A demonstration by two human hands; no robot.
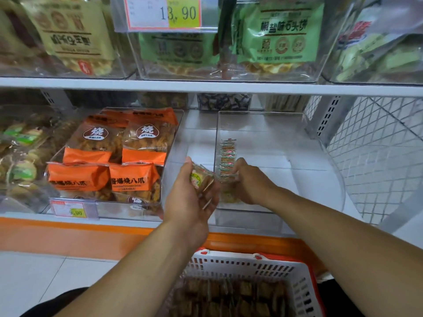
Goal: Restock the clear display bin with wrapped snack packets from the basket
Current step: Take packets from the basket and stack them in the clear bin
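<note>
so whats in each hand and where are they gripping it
The left hand grips snack packets around their sides. The right hand touches the near end of the packet row in the clear bin.

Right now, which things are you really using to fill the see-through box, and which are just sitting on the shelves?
In the job:
- clear display bin
- row of snack packets inside it
- packets held in the left hand
- right hand at the row
- basket of packets

Just sitting there:
- orange bags
- green bags
- price tag
</note>
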